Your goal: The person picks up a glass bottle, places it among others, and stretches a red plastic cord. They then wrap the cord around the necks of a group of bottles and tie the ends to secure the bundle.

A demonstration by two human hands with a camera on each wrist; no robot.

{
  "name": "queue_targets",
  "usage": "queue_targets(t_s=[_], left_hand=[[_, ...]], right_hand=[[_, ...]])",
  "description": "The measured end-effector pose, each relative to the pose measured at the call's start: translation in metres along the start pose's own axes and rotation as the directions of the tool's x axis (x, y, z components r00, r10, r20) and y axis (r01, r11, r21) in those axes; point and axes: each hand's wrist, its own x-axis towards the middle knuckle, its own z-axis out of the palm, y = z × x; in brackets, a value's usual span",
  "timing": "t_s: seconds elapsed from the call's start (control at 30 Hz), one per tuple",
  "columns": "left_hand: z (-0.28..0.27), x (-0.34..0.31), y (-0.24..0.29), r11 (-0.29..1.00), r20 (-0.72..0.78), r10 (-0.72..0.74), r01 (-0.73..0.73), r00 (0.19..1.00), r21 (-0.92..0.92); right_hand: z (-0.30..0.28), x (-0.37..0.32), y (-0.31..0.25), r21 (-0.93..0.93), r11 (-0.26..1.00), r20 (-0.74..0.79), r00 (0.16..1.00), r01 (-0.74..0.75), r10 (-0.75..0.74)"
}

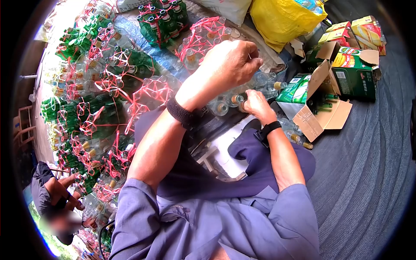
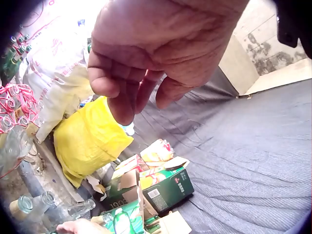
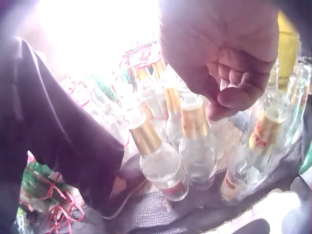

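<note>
My left hand [image 1: 236,63] is raised over the bottles, its fingers loosely bent. In the left wrist view nothing shows between the thumb and fingers of that left hand [image 2: 156,53]. Lower and to the right, my right hand [image 1: 260,106] is down among clear glass bottles. Its curled fingers are right beside the mouth of a gold-necked bottle [image 3: 195,126] in the right wrist view; I cannot tell whether they grip it. Another gold-necked clear bottle [image 3: 146,136] stands to its left, and one with a gold label [image 3: 265,131] to its right.
Bundles of green bottles [image 1: 162,24] and clear bottles tied with pink strips [image 1: 206,37] crowd the left and back. An open green carton [image 1: 299,93] holding green bottles is on the right, with more cartons [image 1: 355,71] behind. A yellow bag [image 1: 281,21] stands behind. Another person [image 1: 50,195] is at lower left.
</note>
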Motion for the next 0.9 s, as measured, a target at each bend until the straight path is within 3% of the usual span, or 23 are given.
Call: queue_targets(t_s=[0.07,0.23,0.27,0.37,0.43,0.53,0.6,0.67,0.9], left_hand=[[-0.001,-0.001,0.0,0.999,0.001,0.038,-0.038,0.999,0.002],[0.0,-0.002,0.0,0.999,0.012,0.016,-0.016,1.0,0.039],[0.0,-0.002,0.0,0.999,0.023,0.01,-0.011,1.0,0.05],[-0.002,-0.004,0.001,0.998,0.02,-0.008,0.007,1.0,0.062],[-0.002,-0.004,0.002,0.998,0.018,-0.011,0.01,1.0,0.055],[-0.001,-0.003,0.001,0.999,0.014,-0.008,0.007,1.0,0.041],[0.0,-0.002,0.0,1.0,0.012,0.002,-0.002,1.0,0.031],[0.001,-0.001,0.001,0.998,0.005,0.014,-0.014,1.0,0.053],[0.004,0.0,0.002,0.999,0.004,0.025,-0.025,1.0,0.029]], right_hand=[[-0.025,0.006,-0.006,-0.05,0.995,-0.007,0.997,-0.083,0.083],[-0.065,0.027,0.003,-0.213,0.952,-0.422,0.9,-0.219,0.113],[-0.07,0.03,0.004,-0.189,0.944,-0.392,0.902,-0.271,0.181],[-0.054,0.037,0.027,-0.177,0.951,-0.409,0.898,-0.252,0.162],[-0.043,0.04,0.037,-0.174,0.945,-0.291,0.931,-0.276,0.218],[-0.034,0.046,0.044,-0.143,0.943,-0.352,0.906,-0.299,0.234],[-0.034,0.047,0.049,-0.147,0.945,-0.372,0.902,-0.292,0.221],[-0.035,0.047,0.057,-0.194,0.959,-0.254,0.955,-0.205,0.153],[-0.02,0.047,0.058,-0.183,0.959,-0.313,0.938,-0.214,0.149]])
